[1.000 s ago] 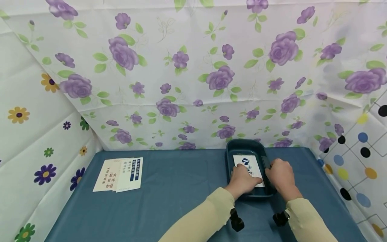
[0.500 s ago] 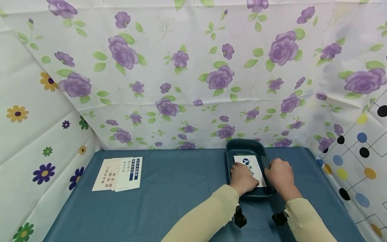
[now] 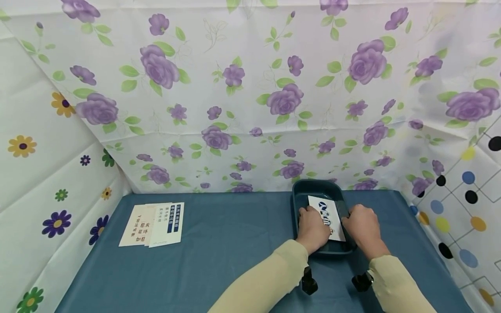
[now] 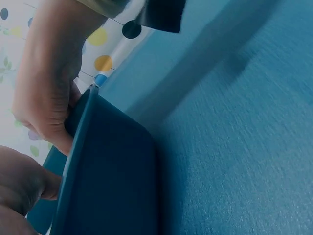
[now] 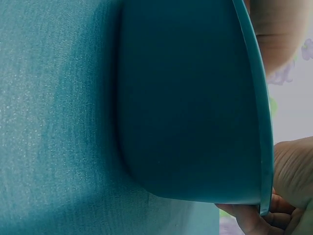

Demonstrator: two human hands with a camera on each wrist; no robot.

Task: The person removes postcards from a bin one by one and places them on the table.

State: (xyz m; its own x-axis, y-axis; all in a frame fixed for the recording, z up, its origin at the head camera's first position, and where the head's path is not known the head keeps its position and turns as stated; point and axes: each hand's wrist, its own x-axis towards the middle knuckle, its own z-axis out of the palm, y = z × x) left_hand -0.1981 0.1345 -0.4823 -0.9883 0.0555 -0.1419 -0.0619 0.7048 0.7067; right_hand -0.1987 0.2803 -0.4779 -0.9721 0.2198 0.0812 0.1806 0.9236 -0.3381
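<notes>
A dark teal plastic bin (image 3: 318, 189) stands at the table's back right, against the floral cloth. In it is a white card (image 3: 333, 221) with a blue logo and lettering, slightly tilted. My left hand (image 3: 312, 228) reaches into the bin and grips the card along its left side; the fingertips are hidden. My right hand (image 3: 362, 226) grips the bin's right rim, its fingers curled over the edge. In the right wrist view, the right hand (image 5: 293, 191) holds the rim beside the outer wall (image 5: 190, 107). The left wrist view shows the left hand (image 4: 22, 188) just above the near rim.
Several overlapping cards, cream (image 3: 135, 226) and white (image 3: 168, 224), lie at the table's left. A blue cloth (image 3: 227, 243) covers the table. Patterned sheets (image 3: 250, 165) rise behind and at both sides. A black wrist camera (image 3: 309, 282) hangs below the left sleeve.
My left hand's fingers have drawn in around the card. The card has shifted a little to the right and away, and turned slightly. My right hand has stayed on the bin's rim.
</notes>
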